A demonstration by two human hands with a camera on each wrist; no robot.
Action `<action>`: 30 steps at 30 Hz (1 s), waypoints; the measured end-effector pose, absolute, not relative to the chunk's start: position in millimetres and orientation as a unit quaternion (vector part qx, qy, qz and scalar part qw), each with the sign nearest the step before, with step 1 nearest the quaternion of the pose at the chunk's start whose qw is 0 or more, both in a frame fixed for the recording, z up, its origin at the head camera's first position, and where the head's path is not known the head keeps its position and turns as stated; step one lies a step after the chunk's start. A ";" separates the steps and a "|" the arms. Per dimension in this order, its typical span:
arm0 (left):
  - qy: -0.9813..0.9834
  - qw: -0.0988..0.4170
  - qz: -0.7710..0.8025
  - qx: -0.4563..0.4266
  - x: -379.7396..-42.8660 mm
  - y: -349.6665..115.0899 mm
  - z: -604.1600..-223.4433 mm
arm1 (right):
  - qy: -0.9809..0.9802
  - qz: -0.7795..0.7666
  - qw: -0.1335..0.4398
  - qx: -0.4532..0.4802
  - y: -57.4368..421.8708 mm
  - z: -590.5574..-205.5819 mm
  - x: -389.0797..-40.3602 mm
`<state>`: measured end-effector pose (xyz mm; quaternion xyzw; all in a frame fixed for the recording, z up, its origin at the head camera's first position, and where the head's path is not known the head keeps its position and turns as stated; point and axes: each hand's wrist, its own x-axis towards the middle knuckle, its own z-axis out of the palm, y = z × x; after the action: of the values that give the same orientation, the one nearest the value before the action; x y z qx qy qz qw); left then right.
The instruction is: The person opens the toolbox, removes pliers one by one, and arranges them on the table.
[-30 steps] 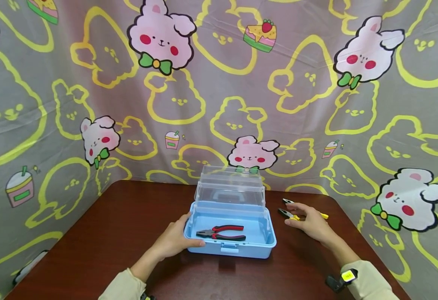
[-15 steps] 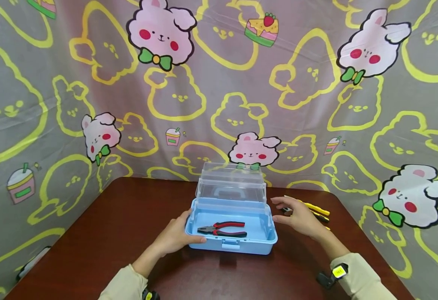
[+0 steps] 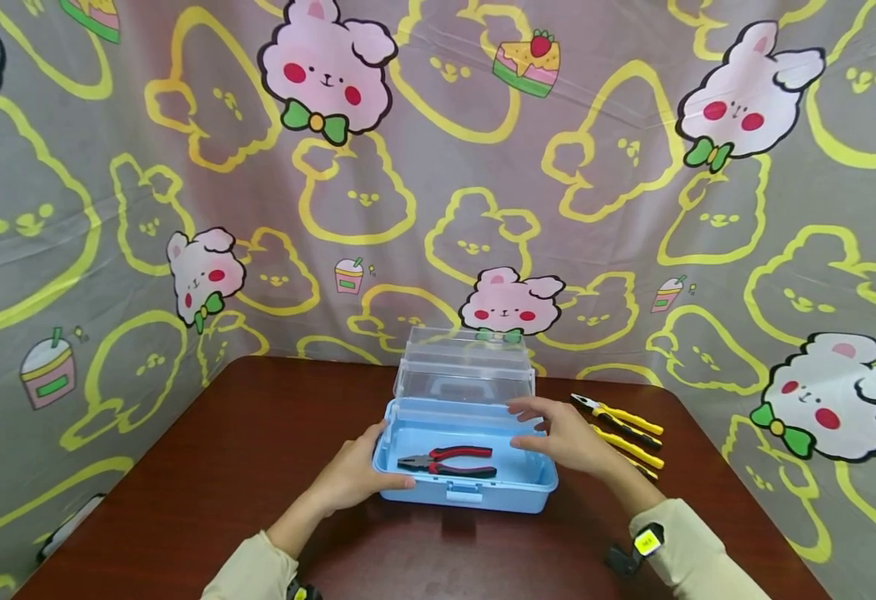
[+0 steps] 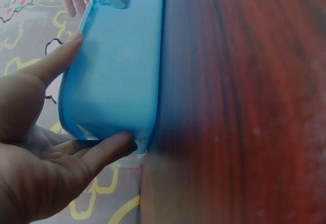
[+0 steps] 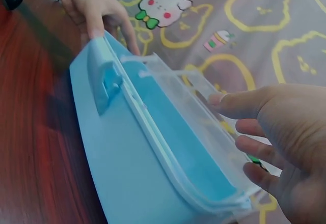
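A light-blue toolbox (image 3: 418,495) stands on the table, its clear lid (image 3: 468,367) tilted back. Inside it lies a pair of pliers (image 3: 471,472) with red and black handles, jaws to the left. My left hand (image 3: 351,473) grips the box's left front corner. In the left wrist view that hand's thumb (image 4: 63,56) rests on the front rim and its fingers lie along the side. Above the right end of the box hovers my right hand (image 3: 568,433), fingers relaxed and apart, holding nothing. The right wrist view has this hand (image 5: 290,142) beside the clear lid.
To the right of the box lie yellow-and-black pliers (image 3: 636,419), with more yellow handles (image 3: 633,441) below them, partly covered by the right forearm. A cartoon-patterned curtain (image 3: 438,183) surrounds the dark wooden table (image 3: 272,417) behind and at the sides.
My right hand has moved left from the yellow-handled pliers to over the box's right end, uncovering those pliers. The left hand stays on the box, and the red-and-black pliers lie as before.
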<state>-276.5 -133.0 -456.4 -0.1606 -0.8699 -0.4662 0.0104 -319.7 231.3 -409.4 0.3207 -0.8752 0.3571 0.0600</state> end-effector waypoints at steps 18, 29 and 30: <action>-0.873 0.010 -0.461 -0.159 -274.9 -132.9 -457.9 | -0.848 0.369 -0.018 0.380 187.8 -420.8 -323.5; -0.876 0.011 -0.454 -0.161 -276.5 -132.6 -457.0 | -0.853 0.345 -0.077 0.384 164.3 -429.2 -329.8; -0.877 0.013 -0.453 -0.163 -276.2 -132.7 -456.9 | -0.853 0.344 -0.080 0.384 162.3 -431.1 -330.9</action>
<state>-276.2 -132.7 -456.9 -0.1630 -0.8766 -0.4527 0.0128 -330.9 162.3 -431.1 0.3841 -0.8530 0.3443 -0.0795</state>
